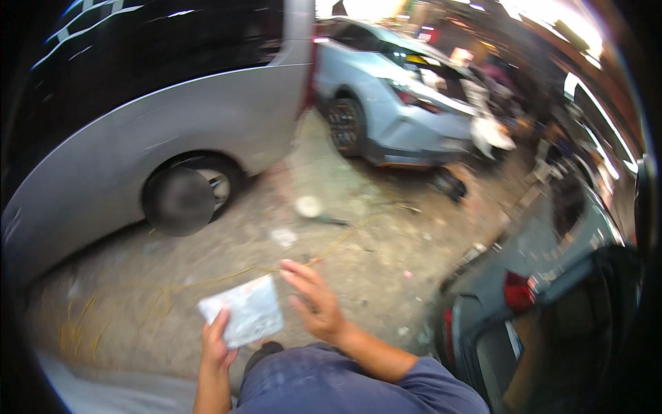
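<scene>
Left hand (217, 348) pinches the pad (247, 310) at its eight o'clock edge, thumb on top, fingers hidden beneath. Right hand (318, 307) is unfolded, fingers extended toward eleven o'clock, no object visible in it, just beside the pad at three o'clock. Pad location: above the floor (376, 283), seven o'clock from view centre. Judged step: one-handed support. Further handling calls for steady thumb pressure. Right forearm (378, 356) points to ten o'clock.

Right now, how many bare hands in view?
2. The left hand pinches a pale flat piece at its lower-left side; the right hand is open just right of it. Others could be hidden in the blurred background.
</scene>
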`<state>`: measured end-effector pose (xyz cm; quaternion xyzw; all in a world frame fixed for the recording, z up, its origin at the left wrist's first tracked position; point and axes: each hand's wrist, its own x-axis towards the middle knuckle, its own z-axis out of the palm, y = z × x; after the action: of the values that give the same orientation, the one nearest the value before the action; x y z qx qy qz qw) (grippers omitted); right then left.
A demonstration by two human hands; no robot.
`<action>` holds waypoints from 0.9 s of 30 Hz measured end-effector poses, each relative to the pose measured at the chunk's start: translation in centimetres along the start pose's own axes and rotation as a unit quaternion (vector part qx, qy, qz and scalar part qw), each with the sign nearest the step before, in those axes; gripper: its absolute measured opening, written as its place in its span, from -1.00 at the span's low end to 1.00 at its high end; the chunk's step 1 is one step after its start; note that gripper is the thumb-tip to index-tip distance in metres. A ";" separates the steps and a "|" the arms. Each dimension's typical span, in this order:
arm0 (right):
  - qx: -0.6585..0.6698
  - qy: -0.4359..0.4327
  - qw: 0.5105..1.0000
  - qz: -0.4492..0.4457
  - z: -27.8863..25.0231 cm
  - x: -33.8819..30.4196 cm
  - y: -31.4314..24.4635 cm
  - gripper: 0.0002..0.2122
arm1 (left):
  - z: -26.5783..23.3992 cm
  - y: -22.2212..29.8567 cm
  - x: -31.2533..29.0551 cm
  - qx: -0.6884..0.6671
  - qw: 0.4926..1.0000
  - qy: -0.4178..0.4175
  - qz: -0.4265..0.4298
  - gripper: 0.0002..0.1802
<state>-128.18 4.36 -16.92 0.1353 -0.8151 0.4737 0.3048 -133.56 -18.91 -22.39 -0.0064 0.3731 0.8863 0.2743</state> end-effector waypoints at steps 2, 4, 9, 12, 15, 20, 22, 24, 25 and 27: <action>0.013 -0.020 0.998 -0.063 1.8 1.5 0.6 -0.52 | -2.5 3.8 2.4 -0.027 0.999 -0.017 -0.014 -0.53; 0.030 -0.041 0.990 -0.128 4.7 3.6 0.4 -0.53 | -5.0 7.1 3.4 -0.042 0.998 -0.019 -0.030 -0.52; 0.040 -0.082 0.994 -0.065 9.7 7.1 2.8 -0.68 | -8.2 8.9 2.4 0.004 0.996 0.019 -0.092 -0.50; 0.184 0.015 0.970 0.161 11.6 8.2 8.0 -0.63 | -8.7 10.4 3.0 0.101 0.993 0.055 -0.010 -0.49; 0.162 -0.050 0.908 0.384 12.8 14.1 7.7 -0.56 | -9.0 10.9 2.1 0.286 0.951 0.100 0.069 -0.50; 0.260 -0.005 0.928 0.265 18.7 19.3 10.8 -0.58 | -3.6 10.3 1.4 0.582 0.768 0.148 0.223 -0.59; 0.194 -0.046 0.951 0.238 20.0 20.1 11.0 -0.58 | -1.3 11.5 1.7 0.615 0.726 0.156 0.264 -0.64; 0.219 -0.119 0.943 0.220 21.5 18.5 12.7 -0.58 | -1.1 11.8 2.8 0.603 0.711 0.196 0.303 -0.65; 0.266 -0.122 0.932 0.212 22.4 17.3 13.3 -0.63 | -0.9 11.9 3.4 0.596 0.704 0.216 0.322 -0.65; 0.213 -0.281 0.891 0.285 17.9 17.8 5.7 -0.56 | -0.4 11.8 3.9 0.559 0.709 0.302 0.304 -0.63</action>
<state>-151.53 -6.80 -16.20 0.0866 -0.7496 0.6450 -0.1211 -142.71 -24.07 -15.72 -0.0054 0.8453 0.5016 -0.1840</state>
